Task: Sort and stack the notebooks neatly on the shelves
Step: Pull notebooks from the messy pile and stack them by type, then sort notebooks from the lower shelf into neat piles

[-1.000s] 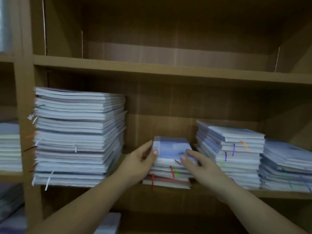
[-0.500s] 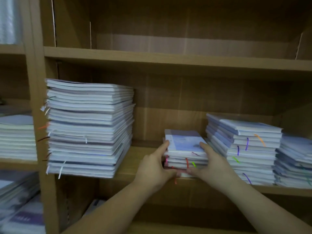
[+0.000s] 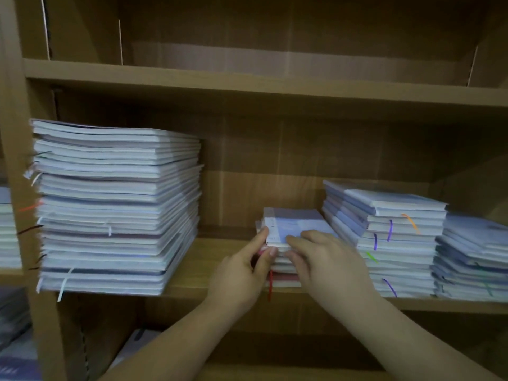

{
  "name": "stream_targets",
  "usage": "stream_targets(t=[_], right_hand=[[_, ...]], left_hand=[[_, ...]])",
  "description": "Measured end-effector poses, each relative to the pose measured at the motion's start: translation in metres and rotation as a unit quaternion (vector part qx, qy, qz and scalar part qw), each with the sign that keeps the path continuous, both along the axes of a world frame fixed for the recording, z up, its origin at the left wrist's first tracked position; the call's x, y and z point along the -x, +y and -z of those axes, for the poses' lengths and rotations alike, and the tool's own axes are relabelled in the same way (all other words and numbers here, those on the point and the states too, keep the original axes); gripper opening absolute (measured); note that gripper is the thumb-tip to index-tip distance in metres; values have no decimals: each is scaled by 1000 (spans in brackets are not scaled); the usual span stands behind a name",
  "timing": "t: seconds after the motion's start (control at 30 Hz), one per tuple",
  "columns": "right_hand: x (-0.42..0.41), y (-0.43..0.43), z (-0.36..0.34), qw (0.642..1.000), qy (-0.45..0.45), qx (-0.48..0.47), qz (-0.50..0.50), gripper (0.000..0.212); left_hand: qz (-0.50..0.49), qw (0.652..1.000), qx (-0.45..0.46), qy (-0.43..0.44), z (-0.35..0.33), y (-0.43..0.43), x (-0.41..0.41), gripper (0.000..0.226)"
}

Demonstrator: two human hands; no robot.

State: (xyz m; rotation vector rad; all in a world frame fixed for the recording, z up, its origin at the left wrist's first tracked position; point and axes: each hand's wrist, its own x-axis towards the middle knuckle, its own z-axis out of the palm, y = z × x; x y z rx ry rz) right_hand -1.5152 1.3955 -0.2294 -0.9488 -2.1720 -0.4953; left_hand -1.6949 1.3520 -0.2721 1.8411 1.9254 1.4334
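A small stack of pale blue notebooks [image 3: 295, 225] with a red ribbon hanging from it sits in the middle of the wooden shelf [image 3: 198, 266]. My left hand [image 3: 242, 273] pinches the stack's left front corner, thumb on top. My right hand [image 3: 327, 262] lies across the stack's front right, fingers pressed on the top cover and front edge. A tall stack of larger notebooks [image 3: 118, 207] stands on the shelf to the left. Two lower stacks stand on the right, one [image 3: 390, 237] next to my right hand and one [image 3: 475, 257] at the far right.
The upper shelf [image 3: 247, 78] holds nothing that I can see. A wooden upright [image 3: 19, 188] bounds the bay on the left, with more notebook piles [image 3: 8, 232] beyond it. More notebooks [image 3: 16, 361] lie on the lower level.
Both hands have closed in on the small middle stack. The right hand slid from its right side onto the top and front edge, and the left thumb moved onto the corner.
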Motion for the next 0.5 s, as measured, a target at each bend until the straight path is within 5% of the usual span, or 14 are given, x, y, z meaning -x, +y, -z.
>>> stream_targets(t=[0.17, 0.37, 0.5], right_hand=[[-8, 17, -7, 990, 80, 110, -31, 31], [0, -6, -29, 984, -16, 174, 38, 42], [36, -34, -43, 970, 54, 231, -42, 39]], left_hand=[[-16, 999, 26, 16, -2, -7, -3, 54], [66, 990, 83, -93, -1, -37, 8, 35], [-5, 999, -1, -53, -28, -79, 38, 30]])
